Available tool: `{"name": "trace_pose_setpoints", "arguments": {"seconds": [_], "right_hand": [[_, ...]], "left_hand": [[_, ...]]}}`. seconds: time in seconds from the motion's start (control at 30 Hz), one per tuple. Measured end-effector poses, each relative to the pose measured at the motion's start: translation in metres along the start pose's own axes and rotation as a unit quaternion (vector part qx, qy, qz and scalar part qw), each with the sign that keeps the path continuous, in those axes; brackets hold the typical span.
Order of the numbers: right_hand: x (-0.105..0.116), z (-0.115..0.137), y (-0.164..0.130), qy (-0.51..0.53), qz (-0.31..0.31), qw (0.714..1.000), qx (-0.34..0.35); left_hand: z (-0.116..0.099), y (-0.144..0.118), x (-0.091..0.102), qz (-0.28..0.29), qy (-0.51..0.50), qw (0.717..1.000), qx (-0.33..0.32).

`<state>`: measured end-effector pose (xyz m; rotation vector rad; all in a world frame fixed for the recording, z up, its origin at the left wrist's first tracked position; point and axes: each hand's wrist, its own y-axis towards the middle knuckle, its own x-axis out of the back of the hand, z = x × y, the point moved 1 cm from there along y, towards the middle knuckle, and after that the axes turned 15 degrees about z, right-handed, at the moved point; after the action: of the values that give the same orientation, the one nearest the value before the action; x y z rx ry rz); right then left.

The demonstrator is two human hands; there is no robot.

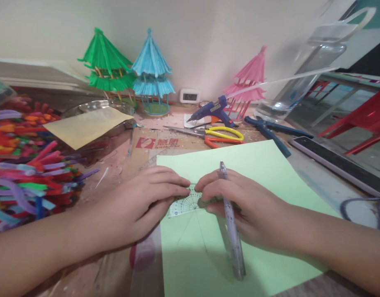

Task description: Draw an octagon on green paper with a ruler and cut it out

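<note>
A clear protractor (pixel 185 202) with printed angle lines lies on a sheet of light green paper (pixel 264 255). My left hand (pixel 140 202) holds the protractor at its left side, fingertips on its upper part. In my right hand (pixel 239 198) a silvery pen (pixel 232 231) slants between the fingers, its lower end towards me. The right fingertips also touch the protractor's right side, partly hiding it. Below the protractor, thin lines spread downward on the paper from near its middle.
Pipe cleaners (pixel 32 185) crowd the left, near yellow paper (pixel 87 126) on a metal bowl (pixel 100 106). Behind the green sheet are scissors (pixel 221 134), a glue gun (pixel 213 111) and blue pliers (pixel 267 128). Green (pixel 106 62), blue (pixel 153 74) and pink (pixel 248 78) pagoda models stand farther back. A phone (pixel 338 165) lies right.
</note>
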<state>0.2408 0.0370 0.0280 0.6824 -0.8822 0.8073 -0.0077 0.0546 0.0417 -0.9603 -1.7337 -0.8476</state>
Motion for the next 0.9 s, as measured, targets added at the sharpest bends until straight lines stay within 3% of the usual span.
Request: {"name": "trace_pose_setpoints", "arguments": {"seconds": [0.9], "right_hand": [[0.0005, 0.0004, -0.0006, -0.006, -0.003, 1.0, 0.001]], "left_hand": [[-0.0034, -0.0011, -0.0016, 0.025, 0.017, 1.0, 0.008]]}}
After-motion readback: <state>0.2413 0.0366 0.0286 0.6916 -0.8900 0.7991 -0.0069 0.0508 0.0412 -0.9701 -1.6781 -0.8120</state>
